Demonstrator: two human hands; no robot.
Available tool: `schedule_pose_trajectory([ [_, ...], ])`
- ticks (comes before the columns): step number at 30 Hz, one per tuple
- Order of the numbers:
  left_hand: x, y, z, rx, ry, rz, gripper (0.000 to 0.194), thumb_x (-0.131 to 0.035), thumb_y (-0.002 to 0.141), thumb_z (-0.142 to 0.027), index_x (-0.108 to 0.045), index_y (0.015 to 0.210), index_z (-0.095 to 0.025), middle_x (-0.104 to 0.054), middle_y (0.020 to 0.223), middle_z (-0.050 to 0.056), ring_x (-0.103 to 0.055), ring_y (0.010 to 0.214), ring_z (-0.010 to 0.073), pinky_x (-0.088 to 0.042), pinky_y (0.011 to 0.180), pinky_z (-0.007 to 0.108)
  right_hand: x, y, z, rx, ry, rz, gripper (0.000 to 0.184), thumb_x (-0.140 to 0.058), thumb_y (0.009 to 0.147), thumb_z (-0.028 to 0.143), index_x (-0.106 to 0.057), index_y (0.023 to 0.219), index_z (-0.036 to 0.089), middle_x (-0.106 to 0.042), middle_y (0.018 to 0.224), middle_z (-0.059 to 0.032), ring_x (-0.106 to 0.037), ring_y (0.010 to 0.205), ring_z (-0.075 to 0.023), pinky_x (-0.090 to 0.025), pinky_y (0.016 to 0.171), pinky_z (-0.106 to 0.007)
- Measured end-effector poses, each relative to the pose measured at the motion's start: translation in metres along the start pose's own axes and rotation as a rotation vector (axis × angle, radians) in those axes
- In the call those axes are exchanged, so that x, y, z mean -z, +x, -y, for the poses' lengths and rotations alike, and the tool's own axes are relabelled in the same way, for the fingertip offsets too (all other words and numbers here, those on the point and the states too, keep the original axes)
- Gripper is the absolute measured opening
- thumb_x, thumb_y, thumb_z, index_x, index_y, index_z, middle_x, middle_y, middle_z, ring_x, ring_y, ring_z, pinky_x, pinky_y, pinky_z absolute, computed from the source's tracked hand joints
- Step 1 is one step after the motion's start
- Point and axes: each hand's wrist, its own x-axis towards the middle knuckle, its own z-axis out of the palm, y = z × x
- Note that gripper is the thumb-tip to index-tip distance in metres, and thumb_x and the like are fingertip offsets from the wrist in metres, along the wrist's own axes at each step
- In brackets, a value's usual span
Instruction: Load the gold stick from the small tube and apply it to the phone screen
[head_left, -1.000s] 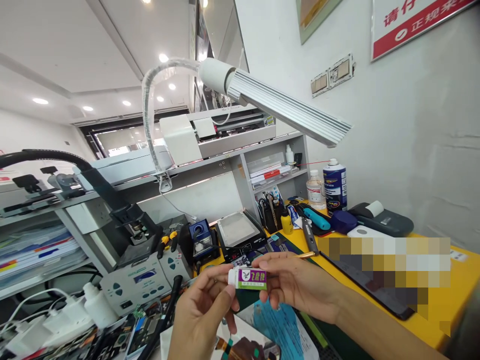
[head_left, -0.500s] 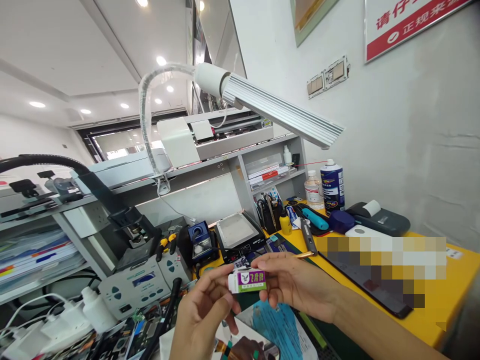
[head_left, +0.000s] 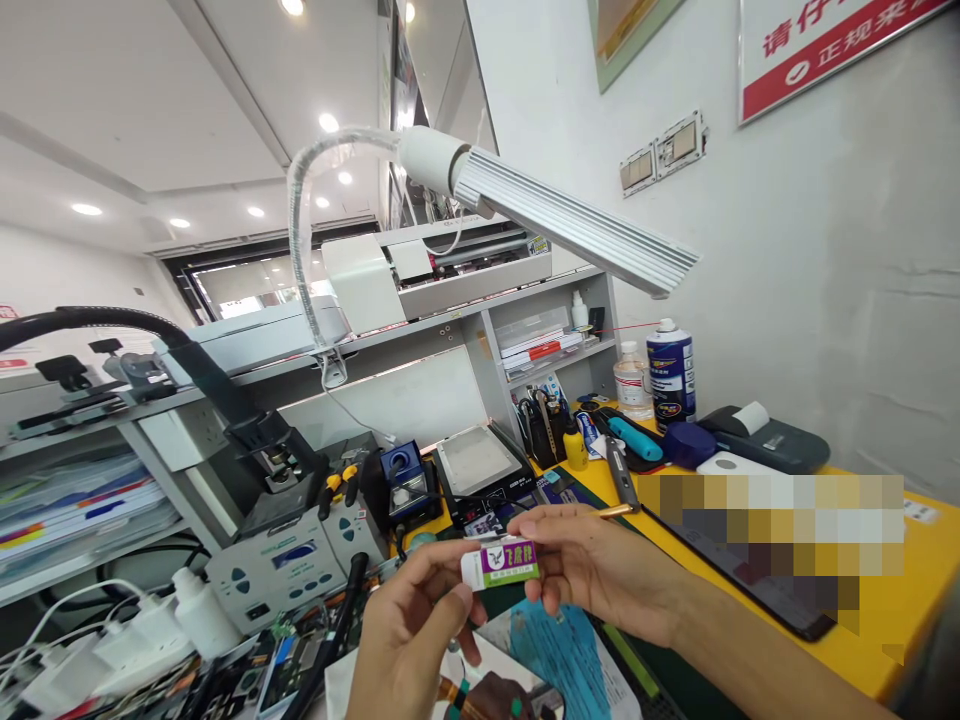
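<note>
Indoors | cluttered yellow bench (head_left: 885,640), white wall (head_left: 825,260) | left hand (head_left: 420,640) and right hand (head_left: 600,575) pinching small box (head_left: 500,562)

An electronics repair workshop: a grey soldering station (head_left: 281,568), a black microscope arm (head_left: 187,365), a ribbed aluminium gooseneck lamp (head_left: 570,225) and tools crowd the yellow bench (head_left: 892,625).

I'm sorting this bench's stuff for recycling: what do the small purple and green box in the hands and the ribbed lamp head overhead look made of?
The small box, pinched between the left hand and right hand, looks like thin printed cardboard: sharp folded edges, a white end flap, slightly glossy print. The lamp head looks like bare aluminium: long parallel fins with a matte silver sheen. Its white end cap could be plastic or painted metal.
</note>
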Motion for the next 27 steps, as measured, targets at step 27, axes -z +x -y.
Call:
schedule_pose_trajectory([
  [27, -0.0026, 0.0030, 0.0025, 0.044, -0.051, -0.034, 0.036, -0.082, 0.067, -0.039, -0.073, 0.089, -0.012, -0.062, 0.063, 0.001, -0.053, 0.054, 0.0137, -0.044, 0.039, 0.022, 0.0007, -0.0002, -0.0036, 0.024, -0.041, 0.009, 0.015, -0.072, 0.086, 0.021, -0.072, 0.093, 0.009, -0.073, 0.077, -0.0083, -0.071, 0.059, -0.0152, -0.060, 0.049, -0.020],
])
